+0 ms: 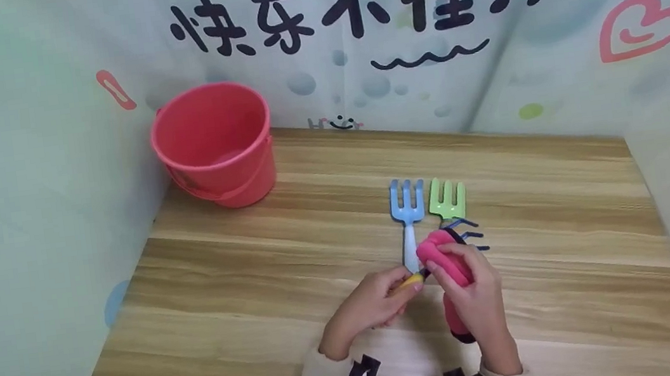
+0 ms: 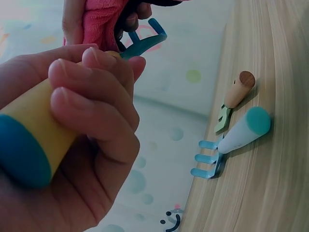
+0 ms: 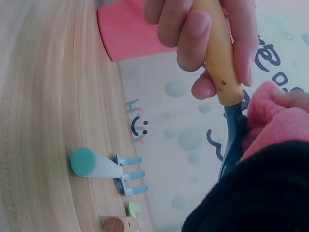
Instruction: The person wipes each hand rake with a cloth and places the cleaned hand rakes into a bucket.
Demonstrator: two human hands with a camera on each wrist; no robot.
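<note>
My left hand (image 1: 371,301) grips the yellow handle (image 3: 222,63) of a small hand rake, whose bent dark blue tines (image 1: 474,235) point right. A blue cap (image 2: 24,152) ends the handle. In my right hand (image 1: 481,288) is a pink, fluffy cloth (image 1: 446,257) with a black edge, pressed around the rake's metal part just beyond the handle. The cloth covers much of that metal, and its lower end hangs below my right hand. Just beyond my hands, a blue hand fork (image 1: 408,212) with a white handle lies on the table beside a green hand fork (image 1: 449,203).
A pink-red bucket (image 1: 257,175) stands at the table's back left corner, its handle hanging down at the front. The wood-grain table (image 1: 224,278) is bordered at the back and sides by printed white curtains (image 1: 306,57).
</note>
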